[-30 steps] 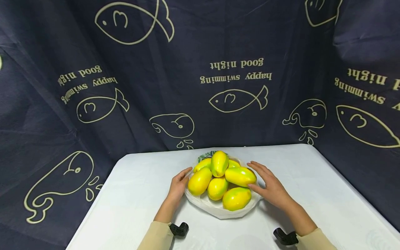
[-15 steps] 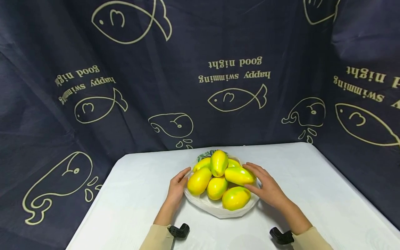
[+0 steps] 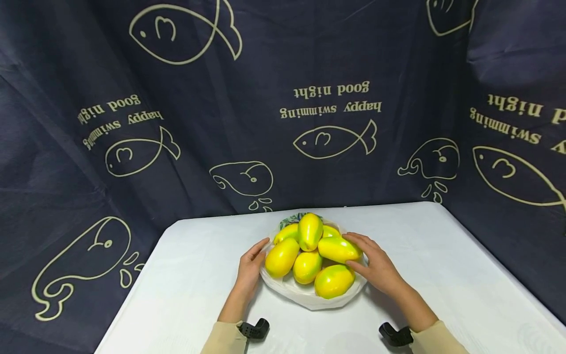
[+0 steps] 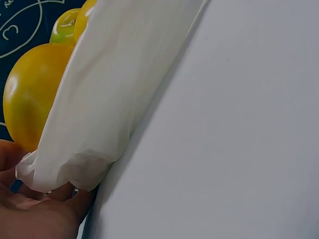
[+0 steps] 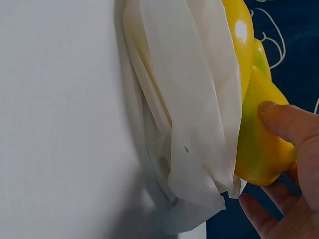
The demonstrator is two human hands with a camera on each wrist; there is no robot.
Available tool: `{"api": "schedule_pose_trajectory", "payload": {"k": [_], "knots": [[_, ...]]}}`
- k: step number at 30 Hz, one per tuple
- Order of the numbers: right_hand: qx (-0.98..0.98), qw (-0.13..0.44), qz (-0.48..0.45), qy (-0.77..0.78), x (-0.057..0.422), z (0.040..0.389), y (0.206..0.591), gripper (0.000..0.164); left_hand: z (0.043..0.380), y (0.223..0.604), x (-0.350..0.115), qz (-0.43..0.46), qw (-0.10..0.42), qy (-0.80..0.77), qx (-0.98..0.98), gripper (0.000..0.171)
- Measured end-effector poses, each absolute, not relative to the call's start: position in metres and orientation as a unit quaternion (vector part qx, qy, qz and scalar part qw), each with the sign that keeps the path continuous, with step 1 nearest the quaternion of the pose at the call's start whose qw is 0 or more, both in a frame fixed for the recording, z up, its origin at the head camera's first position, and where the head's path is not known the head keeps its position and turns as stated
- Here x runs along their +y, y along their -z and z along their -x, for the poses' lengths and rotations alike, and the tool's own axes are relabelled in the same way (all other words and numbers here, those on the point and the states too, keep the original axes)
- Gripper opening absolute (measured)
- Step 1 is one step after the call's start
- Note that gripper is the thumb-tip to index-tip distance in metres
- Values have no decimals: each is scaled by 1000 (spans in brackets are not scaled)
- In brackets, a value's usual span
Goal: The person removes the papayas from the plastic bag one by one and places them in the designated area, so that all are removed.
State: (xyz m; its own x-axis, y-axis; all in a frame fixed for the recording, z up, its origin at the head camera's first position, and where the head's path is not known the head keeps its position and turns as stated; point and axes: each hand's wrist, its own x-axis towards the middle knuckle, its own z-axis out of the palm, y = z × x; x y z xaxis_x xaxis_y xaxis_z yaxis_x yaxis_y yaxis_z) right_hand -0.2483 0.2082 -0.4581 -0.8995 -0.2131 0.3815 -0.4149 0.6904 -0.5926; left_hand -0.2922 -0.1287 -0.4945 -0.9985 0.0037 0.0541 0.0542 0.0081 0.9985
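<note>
On the bag's [image 3: 305,296] right side, pinching a mango [image 3: 339,249] by its outer end with the right hand [image 3: 380,268], easily the nearer one. Lies left of that palm, long axis roughly sideways. Boxed in by the top mango [image 3: 310,231] inside and the front mango [image 3: 334,282] just below. Against the bag's far side, cupping the left hand [image 3: 249,268]; can't tell if actually gripping. All on a white table [image 3: 199,260].

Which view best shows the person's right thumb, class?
The right wrist view: the right thumb appears large, its tip overlapping a yellow fruit. The head view shows it much smaller, beside the fruit; the left wrist view doesn't show it.
</note>
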Motion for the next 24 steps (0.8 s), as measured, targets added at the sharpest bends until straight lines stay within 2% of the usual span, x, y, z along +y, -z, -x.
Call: {"api": "schedule_pose_trajectory", "payload": {"k": [15, 24], "knots": [[-902, 201, -170, -342, 217, 242, 456, 67, 295, 497, -132, 19, 16, 711, -703, 40], [-902, 227, -127, -344, 230, 242, 455, 64, 294, 500, -132, 17, 17, 714, -700, 40]]}}
